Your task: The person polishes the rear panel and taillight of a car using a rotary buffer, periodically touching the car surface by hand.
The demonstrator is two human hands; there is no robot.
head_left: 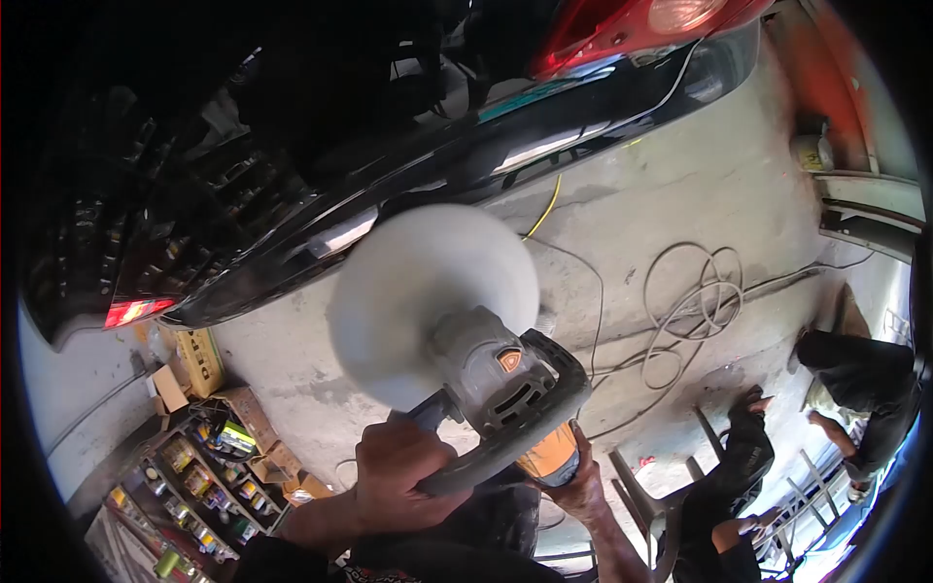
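A grey and orange car polisher (501, 374) is held out before me, its large white round pad (432, 277) smeared as if spinning. My left hand (398, 471) is closed around the left side of the black loop handle (486, 462). Around the orange rear body of the polisher, my right hand (581, 486) is wrapped, its fingers partly hidden. The pad overlaps the lower edge of a glossy black car bumper (583, 126) in view; whether it touches the paint I cannot tell.
A red tail light (622, 34) is at the top. Coiled cable (695, 301) and a yellow cord (549, 207) lie on the concrete floor. Shelves of bottles and tins (194, 486) stand lower left beside cardboard boxes (199, 364). Two people (846, 360) sit lower right near a metal stool (661, 505).
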